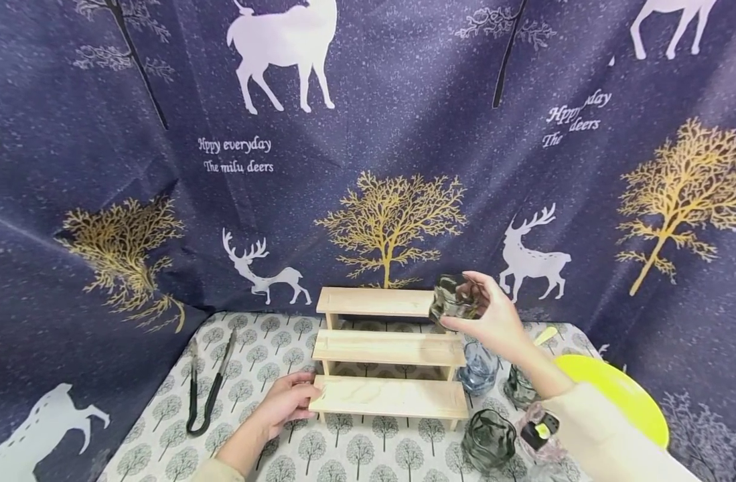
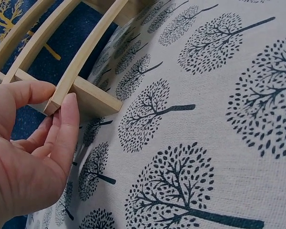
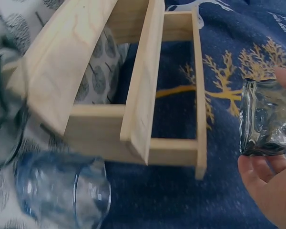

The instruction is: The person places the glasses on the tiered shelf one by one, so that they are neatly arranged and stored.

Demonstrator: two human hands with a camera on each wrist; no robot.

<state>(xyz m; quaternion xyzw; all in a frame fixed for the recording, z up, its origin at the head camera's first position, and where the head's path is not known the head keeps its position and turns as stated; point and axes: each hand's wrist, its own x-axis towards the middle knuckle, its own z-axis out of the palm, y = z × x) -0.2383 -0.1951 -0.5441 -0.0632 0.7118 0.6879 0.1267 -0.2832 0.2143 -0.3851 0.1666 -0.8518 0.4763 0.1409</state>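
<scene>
A three-step wooden display stand stands on the tree-print cloth. My left hand pinches the left end of its lowest board, as the left wrist view shows, with the thumb on one face and fingertips on the other. My right hand holds a smoky grey, wavy-sided glass between thumb and fingers. In the head view this glass overlaps the right end of the top board. From the right wrist, the glass appears beyond the top board, with part of it out of frame.
To the stand's right are a blue glass, a dark green glass and another dark glass beside my forearm. A pink glass and a yellow plate lie farther right. Black-handled tongs rest at left.
</scene>
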